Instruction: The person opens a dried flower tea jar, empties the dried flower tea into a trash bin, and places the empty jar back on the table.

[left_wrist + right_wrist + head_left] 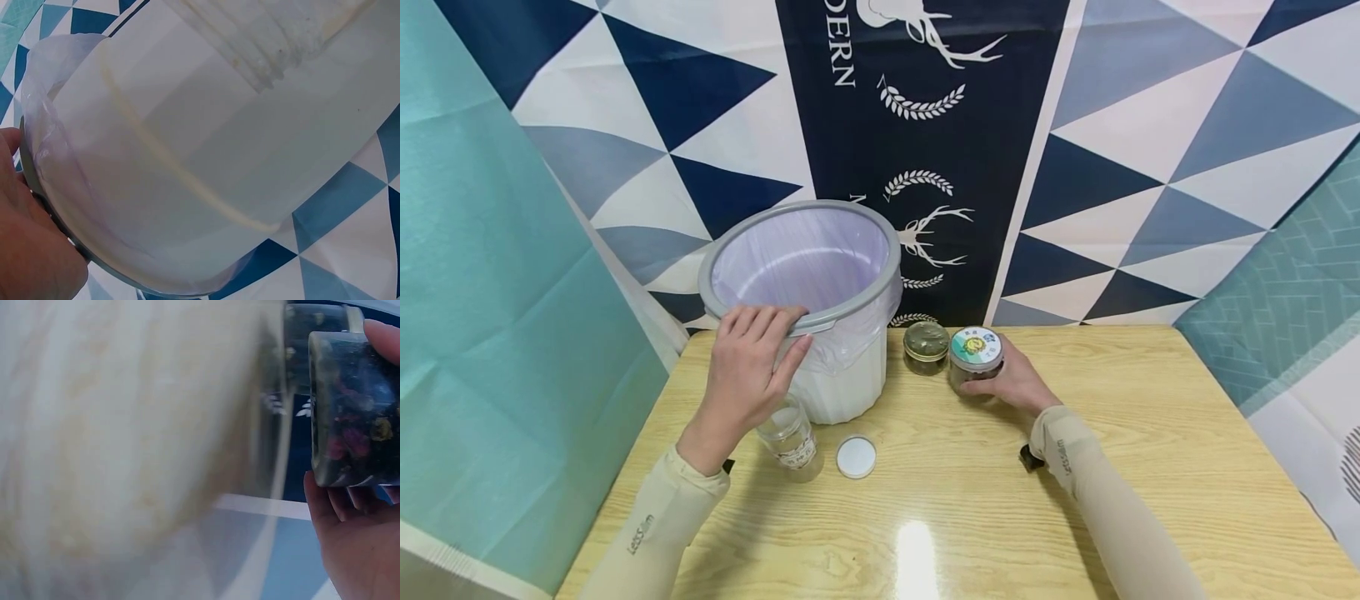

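Note:
A white trash can (838,387) with a grey rim and a clear bag liner stands at the left back of the table. My left hand (748,358) grips its near rim (62,228), fingers over the edge and thumb outside. At the right, my right hand (1017,379) holds a clear jar (973,375) with a green and white printed lid. The right wrist view shows dried flowers in this jar (356,419), pink and yellow among dark pieces. Just left of it stands a second jar (925,346) with a greenish-gold lid.
An uncapped clear jar (793,446) with a printed label stands below my left hand, in front of the trash can. Beside it a round white lid (856,457) lies flat on the wooden table (1000,508). A patterned cloth (1105,192) hangs behind.

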Motion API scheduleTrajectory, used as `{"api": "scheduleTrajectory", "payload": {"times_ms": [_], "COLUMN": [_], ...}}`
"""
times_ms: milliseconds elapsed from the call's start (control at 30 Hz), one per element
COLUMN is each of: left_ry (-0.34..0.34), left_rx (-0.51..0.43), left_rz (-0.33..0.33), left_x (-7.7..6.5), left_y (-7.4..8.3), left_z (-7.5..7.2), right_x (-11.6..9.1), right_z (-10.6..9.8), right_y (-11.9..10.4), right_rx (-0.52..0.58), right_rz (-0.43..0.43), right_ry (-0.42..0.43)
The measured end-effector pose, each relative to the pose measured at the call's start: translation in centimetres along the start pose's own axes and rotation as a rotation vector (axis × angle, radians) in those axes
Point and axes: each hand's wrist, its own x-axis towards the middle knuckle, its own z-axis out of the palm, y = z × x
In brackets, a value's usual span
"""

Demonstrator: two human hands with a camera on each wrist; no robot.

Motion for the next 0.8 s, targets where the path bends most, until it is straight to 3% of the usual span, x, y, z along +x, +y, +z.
{"api": "scheduleTrajectory", "payload": {"times_ms": [200,367,467,600,700,800], "left_ry": [-0.007,0.059,0.137,0.204,0.167,0.074], "left_rx": [-0.028,-0.046,-0.059,-0.071,-0.08,-0.124], "left_rz": [-0.009,0.006,0.071,0.235,0.345,0.401], "left_x": [-0.1,0.1,0.4,0.7,0.6,0.3], "left_y": [0.1,0.7,1.5,3.3,4.8,6.4], "left_z": [-0.3,-0.5,-0.5,-0.1,0.5,1.5], "right_x": [-0.8,-1.3,-1.8,-2.5,-3.0,-3.5], "right_z": [-1.1,-1.8,-2.0,-1.9,-1.5,-1.2], "right_y": [-2.2,-4.0,-5.0,-6.5,-7.5,-8.3], "right_rx": [0.03,0.029,0.024,0.026,0.014,-0.006], "right_rz": [-0.035,-0.087,-0.115,-0.155,-0.185,-0.219], "right_ry": [0.078,0.163,0.187,0.181,0.154,0.135]}}
